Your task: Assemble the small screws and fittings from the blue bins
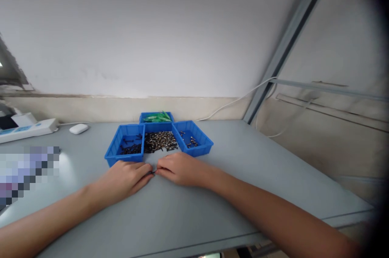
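Small dark piece (154,172), and both hands have it, left hand (126,177) and right hand (178,168) pinching at the fingertips, just before the left blue bin (113,144), where a light, level hold serves best!

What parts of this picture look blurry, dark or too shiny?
Head view throughout: a soft black blur covers the right edge; glare whitens the grey table at left, beside blocky coloured squares that hide detail; the small dark piece between the left hand and right hand is too small and soft to name.
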`<action>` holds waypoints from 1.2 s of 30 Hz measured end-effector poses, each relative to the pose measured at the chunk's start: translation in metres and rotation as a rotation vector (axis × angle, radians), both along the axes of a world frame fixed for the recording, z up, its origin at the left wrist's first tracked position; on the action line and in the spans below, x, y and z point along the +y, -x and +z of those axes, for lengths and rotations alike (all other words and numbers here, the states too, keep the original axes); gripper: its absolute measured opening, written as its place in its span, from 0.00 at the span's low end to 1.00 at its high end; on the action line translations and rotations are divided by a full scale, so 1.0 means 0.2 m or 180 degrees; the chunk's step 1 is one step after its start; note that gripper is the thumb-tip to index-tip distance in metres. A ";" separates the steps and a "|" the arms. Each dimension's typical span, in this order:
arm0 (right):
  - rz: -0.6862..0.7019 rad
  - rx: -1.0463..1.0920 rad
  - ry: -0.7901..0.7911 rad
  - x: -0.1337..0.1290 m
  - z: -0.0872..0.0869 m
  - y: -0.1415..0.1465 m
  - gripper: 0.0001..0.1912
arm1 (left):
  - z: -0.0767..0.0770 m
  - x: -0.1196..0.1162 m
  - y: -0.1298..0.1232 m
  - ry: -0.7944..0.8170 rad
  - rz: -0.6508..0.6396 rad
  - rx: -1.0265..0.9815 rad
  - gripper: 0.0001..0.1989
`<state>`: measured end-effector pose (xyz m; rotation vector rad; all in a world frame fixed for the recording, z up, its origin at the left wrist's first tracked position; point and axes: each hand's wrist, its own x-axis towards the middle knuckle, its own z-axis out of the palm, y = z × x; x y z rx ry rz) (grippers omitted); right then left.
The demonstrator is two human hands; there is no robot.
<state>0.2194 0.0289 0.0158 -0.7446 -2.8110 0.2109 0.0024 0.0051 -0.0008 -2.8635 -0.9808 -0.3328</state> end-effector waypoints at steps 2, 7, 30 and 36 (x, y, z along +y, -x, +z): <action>0.0040 0.0033 0.0028 0.00 0.00 0.00 0.10 | 0.01 0.00 0.00 0.0051 -0.0019 -0.0054 0.14; 0.0087 0.0086 0.0107 0.00 0.00 -0.01 0.09 | 0.01 -0.01 0.00 0.0073 -0.0035 -0.0092 0.15; 0.0213 -0.0026 -0.0143 -0.01 -0.03 0.01 0.12 | 0.05 -0.03 -0.01 -0.0454 -0.0675 -0.0375 0.13; 0.0177 -0.0043 -0.0116 -0.01 -0.01 0.01 0.09 | 0.05 -0.04 -0.01 -0.0241 -0.0561 -0.0397 0.11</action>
